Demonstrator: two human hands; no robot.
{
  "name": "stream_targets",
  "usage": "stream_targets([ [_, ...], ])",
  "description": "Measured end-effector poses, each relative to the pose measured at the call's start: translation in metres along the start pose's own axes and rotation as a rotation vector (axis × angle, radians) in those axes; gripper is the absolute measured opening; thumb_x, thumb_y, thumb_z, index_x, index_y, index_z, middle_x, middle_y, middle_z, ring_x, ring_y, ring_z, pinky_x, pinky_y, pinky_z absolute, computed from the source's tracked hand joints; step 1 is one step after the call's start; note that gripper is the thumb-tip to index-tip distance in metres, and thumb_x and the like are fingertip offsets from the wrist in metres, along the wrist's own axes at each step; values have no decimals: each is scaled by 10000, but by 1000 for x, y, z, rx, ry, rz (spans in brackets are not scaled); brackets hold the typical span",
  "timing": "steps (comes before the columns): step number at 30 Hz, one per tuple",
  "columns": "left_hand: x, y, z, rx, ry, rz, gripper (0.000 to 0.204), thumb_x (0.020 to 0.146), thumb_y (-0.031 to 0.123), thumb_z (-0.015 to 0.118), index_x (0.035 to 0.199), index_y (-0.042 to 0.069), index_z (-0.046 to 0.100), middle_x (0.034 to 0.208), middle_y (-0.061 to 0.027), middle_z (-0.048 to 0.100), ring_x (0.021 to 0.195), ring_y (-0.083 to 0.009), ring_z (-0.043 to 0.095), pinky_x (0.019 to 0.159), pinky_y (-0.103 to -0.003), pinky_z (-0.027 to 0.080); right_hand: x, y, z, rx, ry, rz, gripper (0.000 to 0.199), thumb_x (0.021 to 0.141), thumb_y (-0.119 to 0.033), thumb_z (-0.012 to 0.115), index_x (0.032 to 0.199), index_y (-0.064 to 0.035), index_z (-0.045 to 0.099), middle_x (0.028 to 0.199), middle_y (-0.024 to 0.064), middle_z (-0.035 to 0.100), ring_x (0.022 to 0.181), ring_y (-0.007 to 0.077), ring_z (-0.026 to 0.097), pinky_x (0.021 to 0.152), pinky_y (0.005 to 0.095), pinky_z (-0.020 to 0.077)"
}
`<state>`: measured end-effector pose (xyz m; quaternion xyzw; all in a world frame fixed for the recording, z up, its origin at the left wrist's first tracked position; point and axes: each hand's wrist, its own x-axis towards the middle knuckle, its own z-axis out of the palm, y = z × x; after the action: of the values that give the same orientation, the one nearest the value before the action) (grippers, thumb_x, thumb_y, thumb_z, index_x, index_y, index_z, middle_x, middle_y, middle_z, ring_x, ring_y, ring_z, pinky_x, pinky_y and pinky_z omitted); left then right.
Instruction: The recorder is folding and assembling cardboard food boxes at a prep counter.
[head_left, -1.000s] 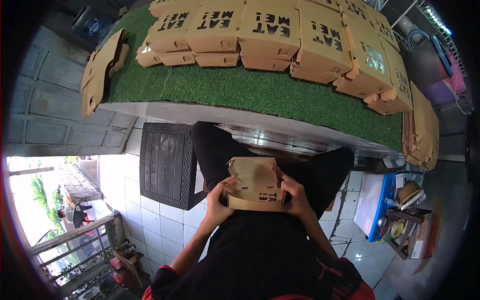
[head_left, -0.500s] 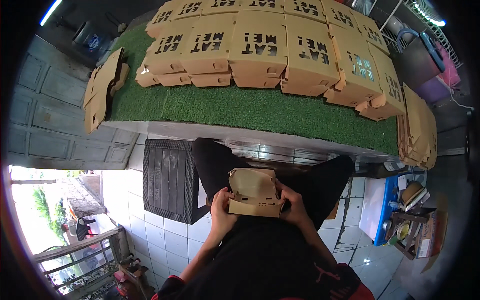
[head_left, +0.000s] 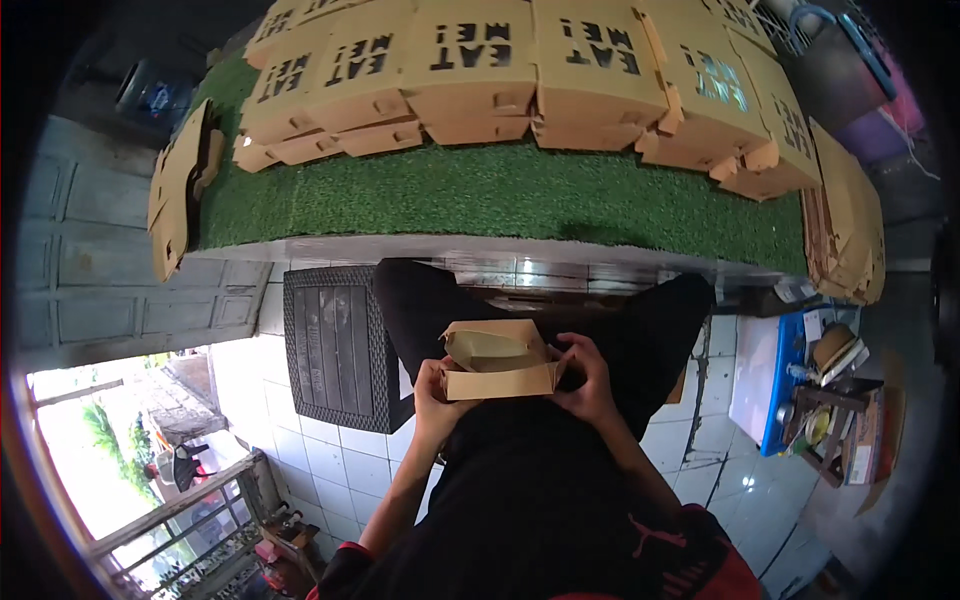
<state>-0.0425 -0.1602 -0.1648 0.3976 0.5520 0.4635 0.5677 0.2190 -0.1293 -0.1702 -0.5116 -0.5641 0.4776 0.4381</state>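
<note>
A small brown cardboard food box sits over my lap, its upper part partly folded over and its inside still showing through a gap. At its left end my left hand grips the side wall, fingers closed on the card. My right hand holds the right end with the thumb low against the wall. Its forefinger is bent above the corner. Parts of both hands' fingertips are hidden behind the card.
Stacked finished boxes line the green turf-covered table ahead. Flat card blanks lie at its left end and right end. A black woven-pattern stool stands left of my legs; a blue-edged container is at right.
The box's raised back part has come forward and down over the opening. My right forefinger has lifted off the side. The whole view has shifted, with the table's stacks appearing nearer.
</note>
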Motion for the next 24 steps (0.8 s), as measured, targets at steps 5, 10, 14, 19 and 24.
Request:
stream_targets([
  [5, -5, 4, 2, 118, 43, -72, 530, 676, -40, 867, 968, 87, 444, 1015, -22, 591, 954, -111, 587, 878, -269, 487, -6, 6, -3, 35, -79, 124, 516, 617, -51, 889, 1052, -10, 614, 1147, 137, 649, 1089, 232, 664, 925, 349, 550],
  [10, 1, 27, 21, 93, 97, -168, 498, 698, -46, 848, 1007, 61, 472, 1023, -26, 594, 976, -120, 598, 922, -293, 506, -3, 18, -4, 82, -93, 196, 585, 668, -41, 888, 1176, -19, 600, 1176, 94, 650, 1124, 200, 638, 978, 358, 518],
  [14, -1, 25, 18, 33, 102, -16, 516, 683, -61, 848, 1040, 57, 495, 1008, -25, 624, 982, -131, 633, 929, -292, 517, 1, 10, -4, 182, -97, 220, 542, 668, -28, 874, 1140, -14, 607, 1200, 113, 648, 1116, 213, 651, 951, 348, 539],
  [19, 12, 77, 27, 142, 82, 134, 570, 707, -2, 860, 1175, 22, 534, 1042, -30, 617, 987, -131, 614, 915, -298, 497, 10, -7, -3, 390, -48, 188, 526, 702, 4, 855, 1154, -19, 586, 1194, 107, 635, 1097, 185, 635, 977, 335, 513],
  [24, 17, 122, 29, 266, 124, 319, 560, 720, 58, 860, 1176, 2, 539, 1157, -106, 629, 1080, -196, 610, 978, -354, 464, 42, -46, -16, 233, -18, -143, 525, 714, 6, 851, 1154, -14, 566, 1240, 136, 599, 1120, 194, 613, 991, 347, 500],
])
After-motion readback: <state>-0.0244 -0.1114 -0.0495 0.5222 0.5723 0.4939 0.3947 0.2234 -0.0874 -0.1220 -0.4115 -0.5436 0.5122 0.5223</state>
